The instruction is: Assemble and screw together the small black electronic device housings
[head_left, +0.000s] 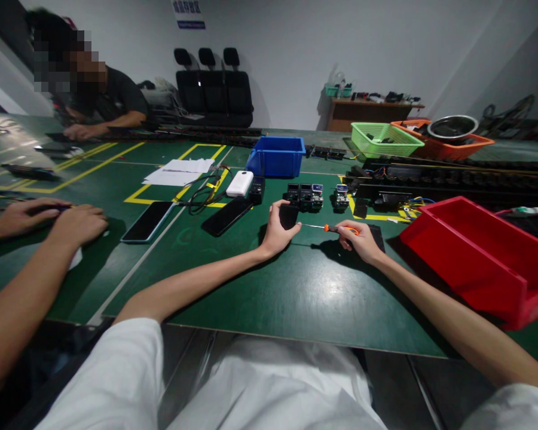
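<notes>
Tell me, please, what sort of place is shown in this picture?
Probably an electronics assembly or repair workshop: the green workbench bears a red bin, a blue bin and small electronic modules, and the right hand holds an orange-handled screwdriver.

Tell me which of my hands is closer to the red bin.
Right. Your right hand, holding the orange-handled screwdriver, is just left of the red bin; your left hand, holding a black piece, is farther left.
</notes>
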A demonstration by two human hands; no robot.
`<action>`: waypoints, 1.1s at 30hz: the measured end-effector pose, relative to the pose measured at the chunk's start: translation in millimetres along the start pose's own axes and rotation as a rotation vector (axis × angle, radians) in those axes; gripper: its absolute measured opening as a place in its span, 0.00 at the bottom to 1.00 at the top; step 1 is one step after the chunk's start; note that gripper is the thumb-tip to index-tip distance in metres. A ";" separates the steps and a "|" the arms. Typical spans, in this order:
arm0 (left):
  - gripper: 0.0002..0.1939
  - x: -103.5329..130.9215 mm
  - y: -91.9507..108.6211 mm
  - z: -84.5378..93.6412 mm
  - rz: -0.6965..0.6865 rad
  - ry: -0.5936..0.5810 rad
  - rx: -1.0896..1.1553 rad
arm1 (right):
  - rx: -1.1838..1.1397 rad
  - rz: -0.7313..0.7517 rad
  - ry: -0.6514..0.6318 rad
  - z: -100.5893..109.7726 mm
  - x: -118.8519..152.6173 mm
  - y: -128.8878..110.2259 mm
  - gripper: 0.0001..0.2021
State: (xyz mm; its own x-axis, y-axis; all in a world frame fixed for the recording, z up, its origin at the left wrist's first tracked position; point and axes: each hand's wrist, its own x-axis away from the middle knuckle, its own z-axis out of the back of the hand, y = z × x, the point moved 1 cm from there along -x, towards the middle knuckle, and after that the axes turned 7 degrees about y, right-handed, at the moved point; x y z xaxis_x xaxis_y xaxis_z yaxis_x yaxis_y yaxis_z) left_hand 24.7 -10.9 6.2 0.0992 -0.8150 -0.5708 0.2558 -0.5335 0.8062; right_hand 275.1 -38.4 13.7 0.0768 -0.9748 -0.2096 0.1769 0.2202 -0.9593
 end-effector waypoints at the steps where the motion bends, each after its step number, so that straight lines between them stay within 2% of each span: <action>1: 0.29 0.0 -0.1 -0.2 0.001 0.000 0.002 | 0.005 0.004 0.000 0.0 0.1 0.0 0.16; 15: 0.30 -0.3 -2.4 -1.2 -0.022 0.012 -0.014 | 0.018 0.023 0.037 0.4 0.3 1.5 0.16; 26: 0.30 -0.3 -2.1 -1.2 -0.017 0.004 -0.004 | 0.044 0.033 0.013 -1.0 1.1 -3.8 0.15; 33: 0.30 -0.1 -1.2 -0.2 -0.023 -0.004 -0.018 | 0.070 0.084 0.030 0.8 0.3 -0.2 0.16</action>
State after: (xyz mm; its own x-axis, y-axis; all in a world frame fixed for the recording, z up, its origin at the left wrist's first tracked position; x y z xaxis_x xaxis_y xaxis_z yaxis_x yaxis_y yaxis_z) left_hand 24.6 -10.1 5.3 0.0890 -0.8035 -0.5887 0.2755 -0.5481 0.7897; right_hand 275.8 -38.7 14.0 0.0648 -0.9533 -0.2951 0.2392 0.3019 -0.9228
